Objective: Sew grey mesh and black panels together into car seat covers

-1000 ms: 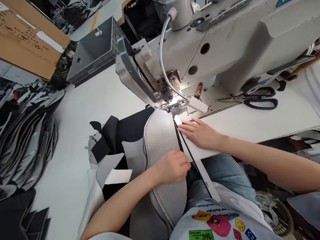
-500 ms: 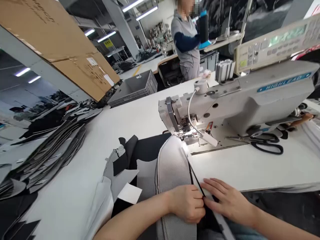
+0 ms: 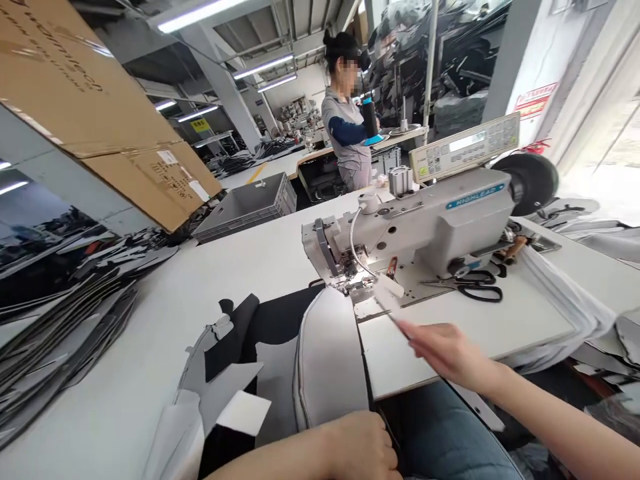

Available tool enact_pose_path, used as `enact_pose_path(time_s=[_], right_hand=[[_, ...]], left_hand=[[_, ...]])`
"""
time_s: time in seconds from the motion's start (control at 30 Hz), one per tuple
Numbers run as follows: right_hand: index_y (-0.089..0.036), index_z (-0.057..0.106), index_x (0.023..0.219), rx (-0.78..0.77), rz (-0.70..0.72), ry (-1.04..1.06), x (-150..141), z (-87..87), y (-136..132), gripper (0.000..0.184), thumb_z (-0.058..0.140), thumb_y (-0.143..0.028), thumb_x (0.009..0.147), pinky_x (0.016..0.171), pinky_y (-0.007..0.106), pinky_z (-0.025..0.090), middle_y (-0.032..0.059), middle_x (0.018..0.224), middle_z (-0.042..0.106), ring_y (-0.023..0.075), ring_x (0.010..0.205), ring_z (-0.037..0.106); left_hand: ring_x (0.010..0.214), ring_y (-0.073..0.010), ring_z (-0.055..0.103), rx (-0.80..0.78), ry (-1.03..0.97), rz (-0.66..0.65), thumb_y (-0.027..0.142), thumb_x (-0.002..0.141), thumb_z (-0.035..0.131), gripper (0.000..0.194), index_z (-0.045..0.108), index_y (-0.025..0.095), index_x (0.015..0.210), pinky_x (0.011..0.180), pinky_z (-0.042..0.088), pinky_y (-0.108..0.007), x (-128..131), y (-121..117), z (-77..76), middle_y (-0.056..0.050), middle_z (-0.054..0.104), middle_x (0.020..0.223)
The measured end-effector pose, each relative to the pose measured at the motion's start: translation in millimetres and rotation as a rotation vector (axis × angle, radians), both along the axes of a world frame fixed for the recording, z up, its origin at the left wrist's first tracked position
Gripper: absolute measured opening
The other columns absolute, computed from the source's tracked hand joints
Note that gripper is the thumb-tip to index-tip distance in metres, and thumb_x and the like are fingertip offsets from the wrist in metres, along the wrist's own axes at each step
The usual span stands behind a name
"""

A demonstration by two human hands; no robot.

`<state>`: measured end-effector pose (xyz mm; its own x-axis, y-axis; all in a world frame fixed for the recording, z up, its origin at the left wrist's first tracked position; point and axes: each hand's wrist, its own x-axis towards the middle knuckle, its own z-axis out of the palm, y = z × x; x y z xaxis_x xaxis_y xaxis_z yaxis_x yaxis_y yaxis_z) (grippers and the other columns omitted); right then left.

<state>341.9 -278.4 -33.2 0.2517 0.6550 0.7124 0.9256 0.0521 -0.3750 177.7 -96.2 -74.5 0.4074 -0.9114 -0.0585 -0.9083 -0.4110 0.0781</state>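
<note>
on the grey panel [image 3: 333, 360], l. edge looked stitched, r. edge prob. unfinished; my r. grip [image 3: 443, 353] pinched the strip [image 3: 391, 315] beside it; l. grip [image 3: 363, 443] curled, couldn't tell on what.

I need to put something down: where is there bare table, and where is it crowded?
The white tabletop is bare between the grey crate and the black fabric, and again between the right hand and the white cloth. It is crowded at the sewing machine, with its lamp and the scissors, and around the left hand, where the light grey panel lies.
</note>
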Motion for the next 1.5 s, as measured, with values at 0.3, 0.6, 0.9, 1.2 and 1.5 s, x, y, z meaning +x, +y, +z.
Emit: enact_pose_path(time_s=[0.3, 0.6, 0.9, 1.2, 1.5], right_hand=[[-0.021, 0.05, 0.136, -0.621, -0.134, -0.108, 4.5, -57.2, 85.0, 0.057, 0.048, -0.055, 0.09, 0.107, 0.062, 0.021, 0.0226, 0.146, 0.037, 0.0381, 0.138, 0.028], [-0.006, 0.049, 0.133, -0.581, 0.016, -0.093, 3.8, -63.8, 98.1, 0.089, 0.053, -0.073, 0.076, 0.109, 0.062, 0.016, 0.0227, 0.142, 0.043, 0.0386, 0.136, 0.03], [-0.007, 0.052, 0.13, -0.605, 0.06, -0.036, 8.5, -60.0, 101.7, 0.076, 0.063, -0.056, 0.073, 0.11, 0.063, 0.015, 0.0214, 0.136, 0.05, 0.0379, 0.135, 0.032], [-0.005, 0.054, 0.126, -0.653, 0.108, -0.023, 15.3, -56.8, 102.8, 0.076, 0.063, -0.058, 0.073, 0.112, 0.063, 0.011, 0.0193, 0.131, 0.054, 0.0367, 0.137, 0.03], [-0.006, 0.055, 0.125, -0.63, 0.129, -0.044, 18.9, -61.6, 102.8, 0.075, 0.06, -0.061, 0.074, 0.112, 0.061, 0.009, 0.0193, 0.13, 0.054, 0.0379, 0.136, 0.03]], left_hand=[[0.04, -0.0124, 0.025, -0.645, -0.047, 0.27, 0.016, 0.077, 0.04, 0.029, 0.034, 0.021, 0.049, 0.042, 0.018, -0.033, -6.2, 26.5, 84.4, 0.003, 0.031, 0.043], [0.043, -0.0112, 0.032, -0.572, 0.002, 0.21, 0.023, 0.088, 0.04, 0.042, 0.047, 0.019, 0.047, 0.04, 0.029, -0.028, 13.4, 17.8, 77.3, 0.002, 0.036, 0.046], [0.131, -0.033, 0.04, 0.139, -0.202, 0.978, 0.025, 0.095, 0.039, 0.038, 0.058, 0.019, 0.127, 0.107, 0.031, -0.055, 97.4, 114.7, 42.7, -0.017, 0.049, 0.137], [0.139, -0.0358, 0.023, -0.022, -0.206, 1.306, 0.03, 0.095, 0.036, 0.042, 0.056, 0.025, 0.132, 0.111, 0.025, -0.055, 97.7, 101.1, 7.8, -0.015, 0.03, 0.149], [0.138, -0.0346, 0.026, -0.03, -0.231, 1.332, 0.029, 0.094, 0.039, 0.041, 0.058, 0.023, 0.13, 0.11, 0.03, -0.053, 101.6, 93.3, 9.7, -0.013, 0.03, 0.15]])
